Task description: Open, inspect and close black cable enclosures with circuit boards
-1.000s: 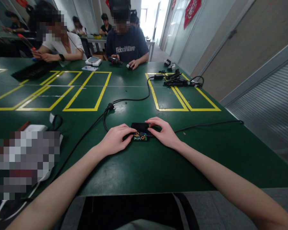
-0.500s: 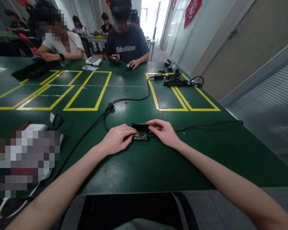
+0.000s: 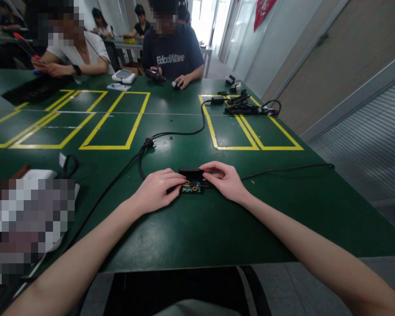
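A power adapter lies opened on the green table in front of me. Its circuit board [image 3: 191, 187] shows, with ring-shaped coils on it, and a black plastic cover [image 3: 191, 172] stands tilted along the board's far side. My left hand [image 3: 158, 188] grips the adapter's left end, fingertips at the board and the cover's edge. With thumb and finger, my right hand [image 3: 224, 181] pinches the right end of the cover. Black cord runs out from under both hands; my fingers hide the ends of the adapter.
A cord with a plug [image 3: 149, 142] lies to the left. Several black adapters and cables [image 3: 242, 106] are piled at the far right. At the left stands a blurred-out object [image 3: 29, 219] with white cables. Across the table, one co-worker holds a power screwdriver [image 3: 156, 75].
My view has shifted slightly, and the cover's top edge shows a little more. Both hands keep nearly the same hold on the adapter and its cover.
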`<control>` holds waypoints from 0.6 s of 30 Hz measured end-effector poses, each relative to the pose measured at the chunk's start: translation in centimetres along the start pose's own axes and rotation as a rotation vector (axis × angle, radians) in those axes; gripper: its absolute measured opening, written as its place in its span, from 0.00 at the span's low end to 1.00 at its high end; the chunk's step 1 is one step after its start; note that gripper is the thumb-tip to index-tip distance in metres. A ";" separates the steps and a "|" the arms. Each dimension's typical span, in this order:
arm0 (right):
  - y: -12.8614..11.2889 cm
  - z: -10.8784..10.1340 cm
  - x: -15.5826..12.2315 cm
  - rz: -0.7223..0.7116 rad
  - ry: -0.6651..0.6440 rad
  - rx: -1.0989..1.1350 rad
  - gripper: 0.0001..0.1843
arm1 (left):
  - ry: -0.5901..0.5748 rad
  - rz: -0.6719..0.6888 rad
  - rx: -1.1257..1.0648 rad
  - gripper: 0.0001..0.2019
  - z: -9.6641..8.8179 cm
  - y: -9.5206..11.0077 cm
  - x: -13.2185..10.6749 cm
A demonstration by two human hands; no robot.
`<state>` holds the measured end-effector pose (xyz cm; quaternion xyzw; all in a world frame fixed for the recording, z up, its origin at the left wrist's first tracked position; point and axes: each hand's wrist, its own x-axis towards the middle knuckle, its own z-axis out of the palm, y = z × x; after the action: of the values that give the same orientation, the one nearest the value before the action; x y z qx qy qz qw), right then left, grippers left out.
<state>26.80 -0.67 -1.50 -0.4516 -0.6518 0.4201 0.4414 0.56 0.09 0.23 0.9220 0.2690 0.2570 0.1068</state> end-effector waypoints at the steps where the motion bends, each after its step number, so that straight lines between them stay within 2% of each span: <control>1: -0.1 0.0 0.0 -0.007 -0.002 0.002 0.12 | 0.008 0.001 0.001 0.13 0.0 -0.1 -0.1; 8: -0.2 0.1 -0.1 -0.024 -0.001 0.045 0.11 | 0.104 0.021 -0.020 0.07 0.0 -0.2 -0.2; 11: 0.0 0.0 -0.1 -0.029 -0.017 0.044 0.10 | 0.110 0.012 -0.002 0.10 -0.3 -0.1 -0.1; 14: 0.0 -0.1 -0.1 -0.064 -0.034 0.016 0.09 | 0.087 -0.042 0.035 0.11 -0.6 0.0 -0.1; 18: -0.4 -0.4 -0.1 -0.156 -0.088 -0.010 0.07 | 0.074 -0.168 0.074 0.08 -0.7 0.0 -0.1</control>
<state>27.08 -0.80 -1.08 -0.3830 -0.7058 0.4005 0.4413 0.06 0.08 0.77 0.8894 0.3586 0.2708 0.0837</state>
